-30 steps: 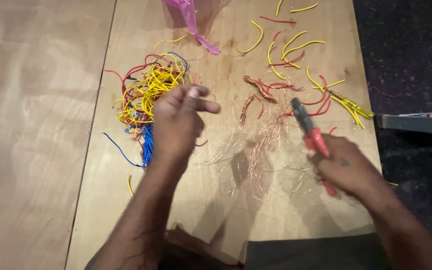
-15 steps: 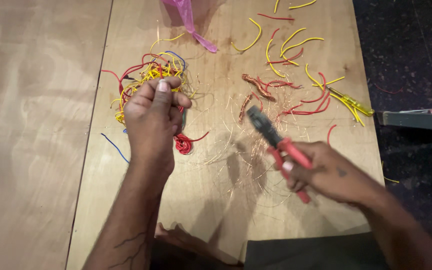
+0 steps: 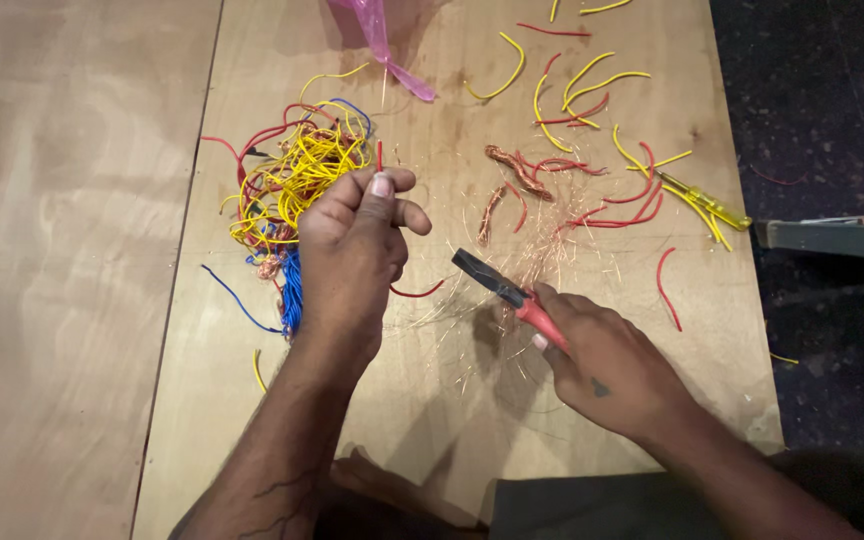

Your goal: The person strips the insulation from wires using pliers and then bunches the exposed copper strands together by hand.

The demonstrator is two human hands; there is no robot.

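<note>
Left hand [image 3: 352, 250] is closed around a short red wire [image 3: 379, 157], pinched upright above the worktop [image 3: 432, 420]. Red-handled pliers [image 3: 508, 292] are gripped by the right hand [image 3: 607, 365] nearby. A tangled wire pile [image 3: 292, 190] lies just beside.

"Was there room near the big wire pile [image 3: 292, 190]?"

"Left of the pile, the wooden board [image 3: 72, 300] was bare. Right of the pile, cut wire bits [image 3: 592, 150] and thin copper strands [image 3: 472, 300] lay in the way."
</note>
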